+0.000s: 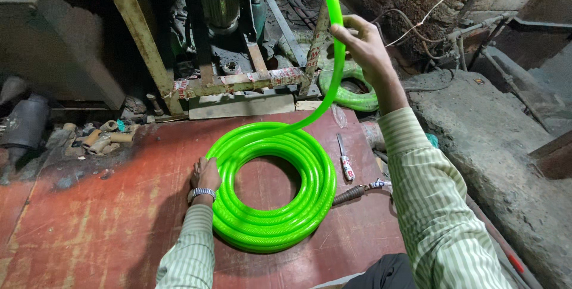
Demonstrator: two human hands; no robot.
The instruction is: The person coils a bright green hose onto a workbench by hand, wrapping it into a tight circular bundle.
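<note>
Left hand (205,174) pressing flat, open, on green hose coil (271,190) rim; right hand (363,47) gripping free hose length, rising up-right from coil.

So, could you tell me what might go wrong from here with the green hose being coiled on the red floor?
The coil is pinned only at one edge by the left hand, so its loops might spring loose. The free length in the right hand rises past a rusty machine frame and could snag there. A knife lies right beside the coil and might nick the hose.
</note>
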